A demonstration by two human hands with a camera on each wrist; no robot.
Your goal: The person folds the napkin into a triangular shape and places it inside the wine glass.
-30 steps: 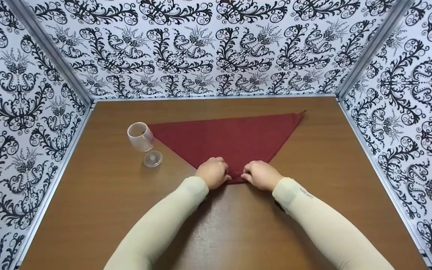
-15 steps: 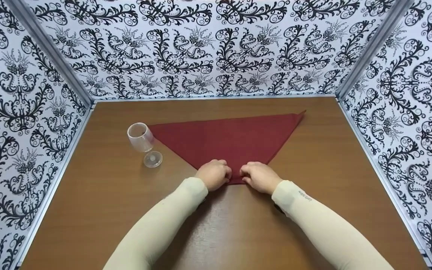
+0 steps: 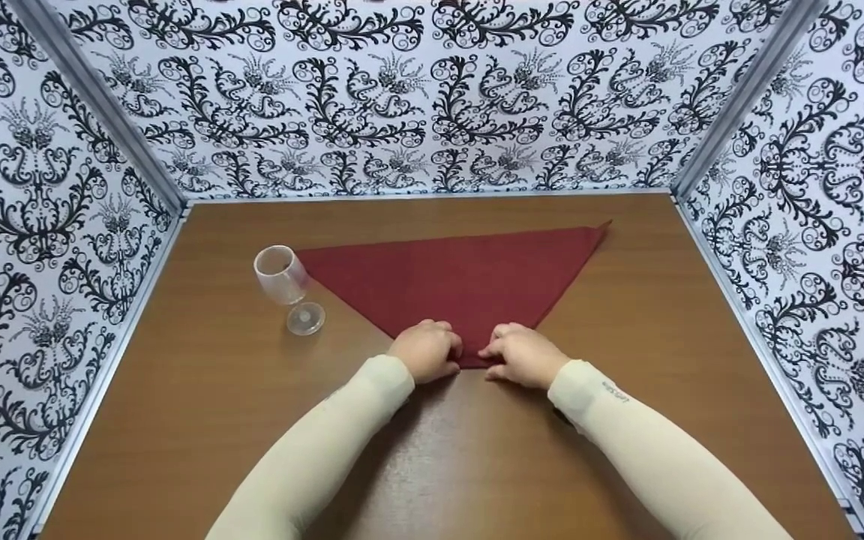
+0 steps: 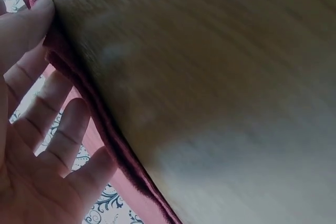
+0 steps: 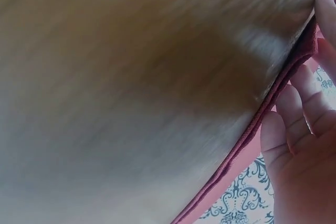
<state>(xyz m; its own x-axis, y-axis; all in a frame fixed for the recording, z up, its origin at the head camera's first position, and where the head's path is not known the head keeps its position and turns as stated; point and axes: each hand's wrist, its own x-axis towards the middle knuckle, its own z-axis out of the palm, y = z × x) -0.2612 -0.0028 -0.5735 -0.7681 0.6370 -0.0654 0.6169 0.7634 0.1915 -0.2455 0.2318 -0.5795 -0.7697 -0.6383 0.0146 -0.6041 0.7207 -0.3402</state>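
Observation:
A dark red cloth napkin [image 3: 447, 277], folded to a broad pointed shape, lies flat on the table. Its narrow near edge has a small fold. My left hand [image 3: 426, 351] pinches the left end of that edge; in the left wrist view the thumb [image 4: 31, 24] lies over the folded cloth [image 4: 105, 114], other fingers loosely spread. At the right end, my right hand [image 3: 526, 356] holds the same edge between thumb and index finger, the thumb lower on the table side. In the right wrist view, its fingers [image 5: 289, 108] rest along the cloth edge [image 5: 252, 124].
Near the napkin's left corner stands a clear stemmed glass [image 3: 282, 276], its round foot [image 3: 305, 319] on the wooden table [image 3: 177, 390]. Patterned black-and-white walls [image 3: 432, 97] with metal frame strips enclose the table at the back and sides.
Both hands stay at the napkin's near edge with small finger movements. My right thumb has shifted slightly toward me, away from the index finger. The glass has not moved.

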